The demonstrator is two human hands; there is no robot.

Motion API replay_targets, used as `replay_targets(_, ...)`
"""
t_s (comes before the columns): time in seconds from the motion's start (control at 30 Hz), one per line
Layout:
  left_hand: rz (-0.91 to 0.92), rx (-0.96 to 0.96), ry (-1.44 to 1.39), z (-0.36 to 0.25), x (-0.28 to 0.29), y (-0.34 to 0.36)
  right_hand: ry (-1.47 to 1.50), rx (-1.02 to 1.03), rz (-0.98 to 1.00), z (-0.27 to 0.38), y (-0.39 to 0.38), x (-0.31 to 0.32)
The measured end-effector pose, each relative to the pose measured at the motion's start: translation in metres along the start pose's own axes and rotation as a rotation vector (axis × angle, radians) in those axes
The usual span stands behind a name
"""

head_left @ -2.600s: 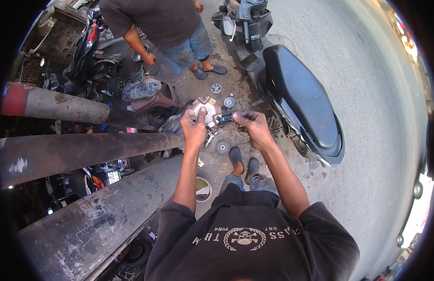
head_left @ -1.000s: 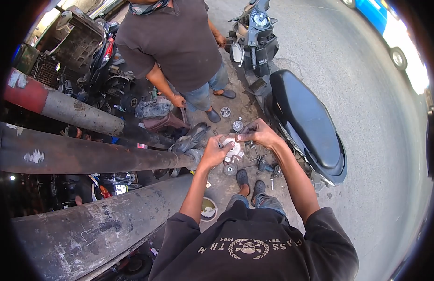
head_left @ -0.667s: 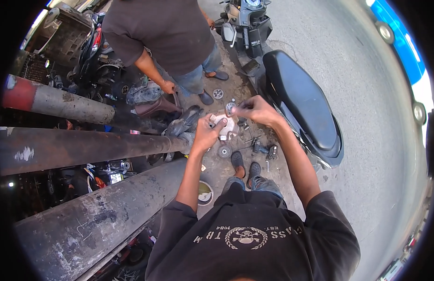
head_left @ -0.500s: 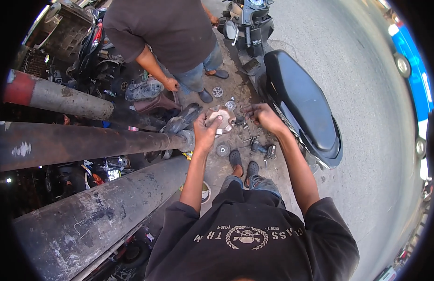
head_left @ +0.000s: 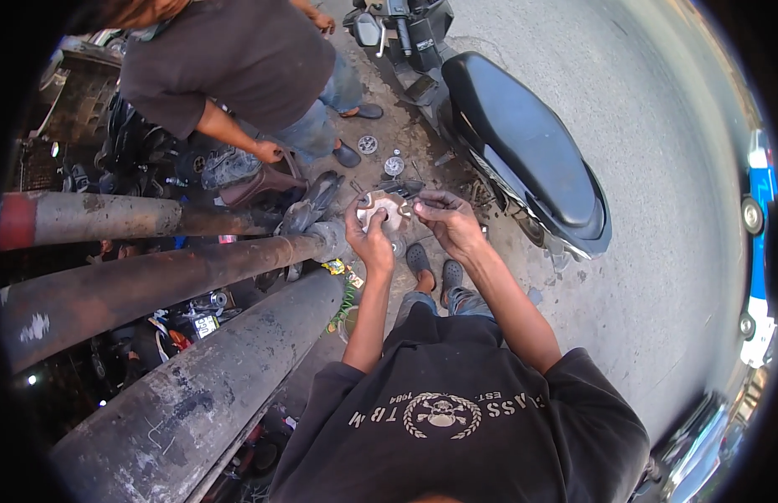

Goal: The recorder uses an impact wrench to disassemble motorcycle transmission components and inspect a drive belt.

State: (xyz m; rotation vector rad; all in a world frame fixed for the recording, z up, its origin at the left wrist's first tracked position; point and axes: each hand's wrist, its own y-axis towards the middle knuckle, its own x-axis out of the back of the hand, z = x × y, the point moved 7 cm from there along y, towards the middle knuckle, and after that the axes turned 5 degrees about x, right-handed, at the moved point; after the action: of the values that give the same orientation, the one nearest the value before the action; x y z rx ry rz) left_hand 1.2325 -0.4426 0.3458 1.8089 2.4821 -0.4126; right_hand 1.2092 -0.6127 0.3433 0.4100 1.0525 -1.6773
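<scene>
Pipes point(head_left: 162, 285) blocking left of the left hand point(head_left: 374, 241), scooter point(head_left: 519, 147) beyond the right hand point(head_left: 449, 221), person point(head_left: 238, 67) ahead, open room above

3 pipes point(head_left: 171, 272) lie left of plate point(head_left: 394, 206), scooter point(head_left: 523, 142) right; 2 discs point(head_left: 368, 144) on ground point(head_left: 412, 134) beyond, between co-worker point(head_left: 229, 67) and scooter.

I see the person's left forearm point(head_left: 370, 314) reaching almost straight ahead, the left hand point(head_left: 369, 237) curled in a grip, thumb on top. The right forearm point(head_left: 510, 293) slants inward, with the right hand point(head_left: 452, 223) close beside the left, its fingers bent toward the thumb.
</scene>
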Motion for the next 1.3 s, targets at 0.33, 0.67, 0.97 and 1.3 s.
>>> replay_targets(0.33,0.012,-0.115,0.136,-0.02,-0.019,-0.009,-0.039,0.024,-0.068,0.005,-0.008,0.009)
replay_targets(0.67,0.045,-0.228,0.184,-0.028,-0.02,-0.02,-0.304,0.007,-0.076,0.004,-0.004,0.006)
replay_targets(0.97,0.126,0.092,0.088,0.014,0.01,-0.003,-0.74,-0.05,0.023,-0.009,0.003,0.005)
replay_targets(1.3,0.232,0.486,-0.626,0.037,0.07,0.021,-1.146,-0.076,0.101,-0.022,0.015,0.021)
